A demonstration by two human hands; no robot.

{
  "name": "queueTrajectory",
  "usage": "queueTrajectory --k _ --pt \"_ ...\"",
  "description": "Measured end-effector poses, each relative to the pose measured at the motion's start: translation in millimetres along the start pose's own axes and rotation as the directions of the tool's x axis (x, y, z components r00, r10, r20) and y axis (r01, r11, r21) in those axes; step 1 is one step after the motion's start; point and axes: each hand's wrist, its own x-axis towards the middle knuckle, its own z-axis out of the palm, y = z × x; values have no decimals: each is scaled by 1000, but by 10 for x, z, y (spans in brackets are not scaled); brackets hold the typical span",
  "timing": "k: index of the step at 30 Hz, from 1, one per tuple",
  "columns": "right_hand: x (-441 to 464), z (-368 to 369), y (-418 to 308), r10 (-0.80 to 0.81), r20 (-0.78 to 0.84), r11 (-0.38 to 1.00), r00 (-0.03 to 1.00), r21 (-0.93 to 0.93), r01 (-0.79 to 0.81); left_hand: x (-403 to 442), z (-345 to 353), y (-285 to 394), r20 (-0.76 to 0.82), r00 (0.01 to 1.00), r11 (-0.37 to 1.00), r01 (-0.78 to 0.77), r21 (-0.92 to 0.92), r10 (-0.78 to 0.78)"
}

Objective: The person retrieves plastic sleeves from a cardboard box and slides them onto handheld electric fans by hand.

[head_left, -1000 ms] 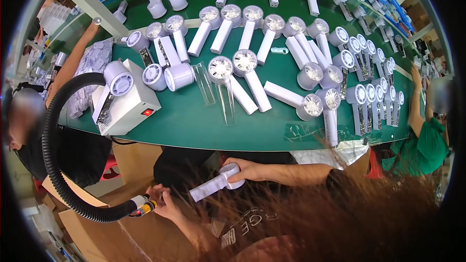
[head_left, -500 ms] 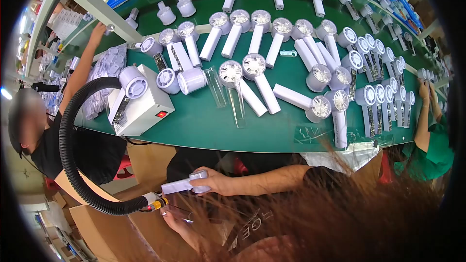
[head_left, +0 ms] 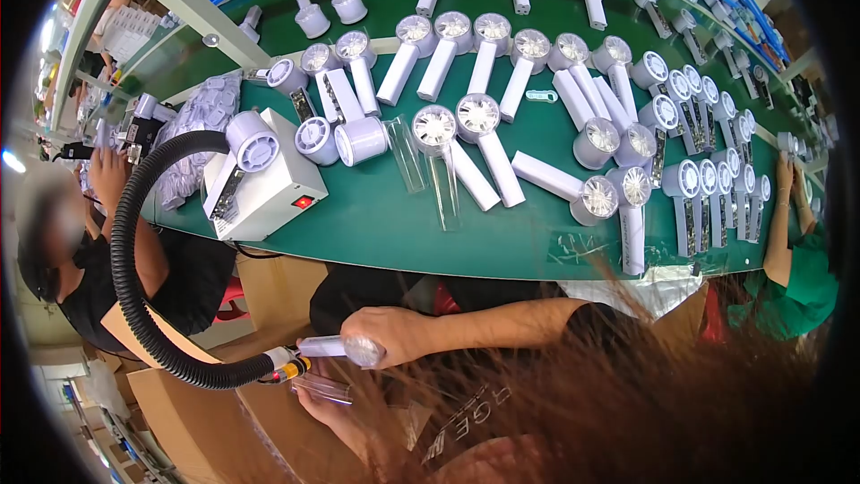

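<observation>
My right hand (head_left: 399, 338) grips the round head of a white handheld fan (head_left: 324, 347). Its handle points left, close to the nozzle (head_left: 288, 366) with a yellow band at the end of a black corrugated hose. Just below, my left hand (head_left: 324, 410) has its fingers closed on a clear plastic sleeve (head_left: 324, 387), partly hidden along its far side. The shiny front of the fan head shows beside my right fingers. Both hands are over the lap area, off the table's front edge.
The hose (head_left: 121, 260) arcs from a white box (head_left: 273, 202) with a red switch. Many white fans stand or lie on the green table (head_left: 385, 246), beside clear sleeves (head_left: 445, 197). Open cardboard boxes (head_left: 193, 412) stand below left. Co-workers sit at left and right.
The fan in my right hand has turned, so its shiny front now shows. My left hand's sleeve is tilted differently. The left co-worker's arm has drawn back from the rack.
</observation>
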Motion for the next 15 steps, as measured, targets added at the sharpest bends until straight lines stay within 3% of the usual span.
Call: queueTrajectory --k 1,3,5,6,7,8,9,10,11,12,13,14,15 --pt "2 4 -98 184 -27 977 983 117 -180 10 44 24 -3 1000 1000 -4 29 4" --pt "-1 35 -270 528 -6 796 849 352 -493 -4 164 128 32 999 988 -46 150 42" --pt "-84 215 -53 661 36 576 750 617 -537 -19 81 148 70 998 980 -16 199 2" --pt "-138 297 10 718 85 433 691 722 -539 13 -129 92 86 995 982 37 187 -54" --pt "-65 94 -124 820 290 41 493 829 -557 -53 -303 88 91 990 979 94 179 -112" --pt "-151 52 -70 827 275 2 491 871 -491 6 -204 67 46 985 964 155 217 -169" --pt "-209 -69 -102 837 202 84 509 871 -483 -26 162 213 10 980 878 175 445 -200" --pt "-289 -202 -143 832 202 77 517 881 -467 -45 388 282 12 975 796 175 580 -223" --pt "-379 -290 -152 827 139 168 545 864 -475 -48 441 282 20 955 738 217 639 -297" --pt "-419 -438 -231 814 175 172 554 839 -517 -57 480 317 38 934 578 188 794 -356" --pt "-461 -552 -317 812 209 151 546 827 -541 -124 622 251 5 949 668 219 712 -316" --pt "-542 -636 -366 812 230 184 536 770 -611 -119 697 326 70 926 401 92 911 -371" --pt "-594 -699 -402 828 222 221 514 714 -664 -118 759 307 251 925 327 -152 933 -287"
